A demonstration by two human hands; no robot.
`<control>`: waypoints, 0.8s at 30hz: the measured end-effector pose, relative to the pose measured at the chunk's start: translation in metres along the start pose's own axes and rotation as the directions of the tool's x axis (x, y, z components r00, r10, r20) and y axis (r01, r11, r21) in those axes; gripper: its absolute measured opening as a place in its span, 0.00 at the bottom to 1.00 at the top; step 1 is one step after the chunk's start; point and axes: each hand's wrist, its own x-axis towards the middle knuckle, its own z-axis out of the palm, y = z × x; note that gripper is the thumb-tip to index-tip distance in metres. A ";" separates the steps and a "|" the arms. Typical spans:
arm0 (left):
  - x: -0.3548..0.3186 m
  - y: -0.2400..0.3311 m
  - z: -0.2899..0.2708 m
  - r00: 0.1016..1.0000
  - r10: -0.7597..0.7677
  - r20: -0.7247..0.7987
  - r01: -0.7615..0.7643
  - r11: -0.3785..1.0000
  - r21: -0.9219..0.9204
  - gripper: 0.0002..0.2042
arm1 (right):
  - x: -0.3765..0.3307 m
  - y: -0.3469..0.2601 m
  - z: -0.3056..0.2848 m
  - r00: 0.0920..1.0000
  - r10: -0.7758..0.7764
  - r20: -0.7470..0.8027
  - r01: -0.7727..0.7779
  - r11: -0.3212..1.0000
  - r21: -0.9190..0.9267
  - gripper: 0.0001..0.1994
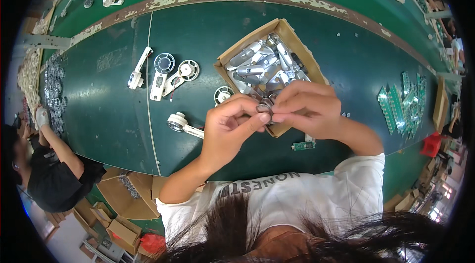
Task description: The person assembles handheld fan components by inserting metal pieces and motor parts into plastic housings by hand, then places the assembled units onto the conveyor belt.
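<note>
My left hand (223,127) and my right hand (310,109) meet over the near corner of a cardboard box (308,54). Pinched between the fingertips of both is a small shiny metallic part (265,108); its exact kind is partly hidden by the fingers. Silver elongated casings (251,70) lie jumbled inside the box. Close to my left wrist rests a white handheld fan body (184,125), and a round fan head (223,94) shows just beyond my left fingers. Below my right hand is a small green circuit board (303,145).
More white fan bodies (159,83) lie left of the box on the green table (118,124). Strips of green circuit boards (403,107) are piled at the right. A co-worker in black (62,179) reaches toward heaped parts at the far left. Cardboard boxes (131,196) stand below.
</note>
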 end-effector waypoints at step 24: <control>-0.001 -0.003 0.005 1.000 -0.015 -0.026 0.013 0.998 -0.069 0.03 | -0.006 0.004 0.014 0.959 -0.273 -0.075 0.234 0.913 -0.333 0.11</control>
